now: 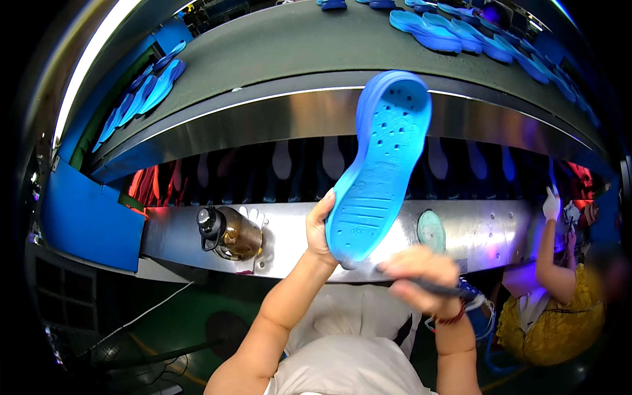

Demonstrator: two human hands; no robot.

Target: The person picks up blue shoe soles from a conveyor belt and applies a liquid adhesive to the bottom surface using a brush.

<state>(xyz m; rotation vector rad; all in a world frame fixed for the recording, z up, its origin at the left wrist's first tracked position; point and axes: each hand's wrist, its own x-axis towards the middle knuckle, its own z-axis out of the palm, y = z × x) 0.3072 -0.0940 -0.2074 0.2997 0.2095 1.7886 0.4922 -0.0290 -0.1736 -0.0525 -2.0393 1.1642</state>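
A: What's in hand right now?

B: A blue shoe sole (382, 168), held up in the air in front of the metal machine housing (480, 227), tread side facing the camera. The left hand (320, 227) pinches it at the lower left edge near the heel, thumb on the tread face and the other fingers hidden behind.

A: And the right hand?

B: The right hand (421, 273) is just under the heel end, blurred, fingers curled around a dark thin tool (431, 286). I can't tell whether the tool's tip touches the sole.

A: Which way does the sole point?

B: Its long axis runs steeply from lower left to upper right: heel down by the hands, toe up and tilted right, toward the conveyor belt (296, 49).

A: How far along would you say the work is?

B: Judging from this alone, the sole is off the line and being worked on at the heel; it has not been put down. Many more blue soles (428, 29) lie on the belt above, and others (148, 85) on the left.

A: Anything else around?

B: A dark-capped amber bottle (227, 232) sits on the metal surface to the left, a round gauge (431, 230) to the right, and a co-worker in yellow (559, 309) raises a gloved hand (552, 205) at the far right.
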